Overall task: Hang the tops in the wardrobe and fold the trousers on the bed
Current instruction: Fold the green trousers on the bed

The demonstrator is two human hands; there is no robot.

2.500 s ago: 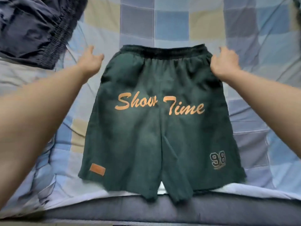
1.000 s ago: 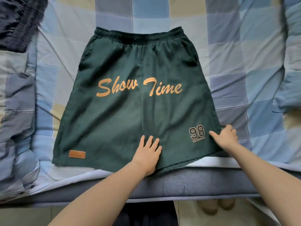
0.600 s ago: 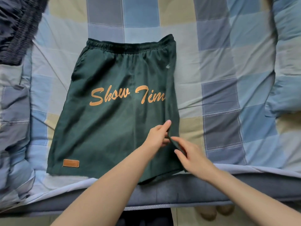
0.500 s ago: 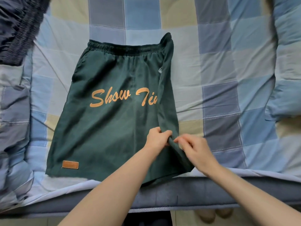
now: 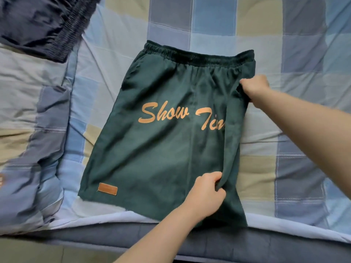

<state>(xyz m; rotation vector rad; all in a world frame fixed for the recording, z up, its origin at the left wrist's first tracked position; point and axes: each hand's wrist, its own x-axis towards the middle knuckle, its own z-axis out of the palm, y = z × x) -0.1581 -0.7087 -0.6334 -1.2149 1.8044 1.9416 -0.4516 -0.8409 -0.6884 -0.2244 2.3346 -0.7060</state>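
Dark green shorts [image 5: 161,141] with orange "Show Time" lettering lie on the checked bed cover [image 5: 266,25], waistband away from me. Their right side is turned in, so the lettering's end is covered. My left hand [image 5: 207,194] pinches the folded fabric near the hem at the bottom right. My right hand [image 5: 254,88] grips the folded right edge just below the waistband. A small orange patch sits near the left hem.
A dark navy garment [image 5: 43,25] with an elastic waistband lies at the top left. A bunched blue and grey quilt [image 5: 28,139] fills the left side. The grey mattress edge [image 5: 247,247] runs along the bottom.
My right hand has gone up from the hem to the folded edge near the waistband. My left hand stays gripping the fold near the hem. The view has shifted left, so the shorts appear further right.
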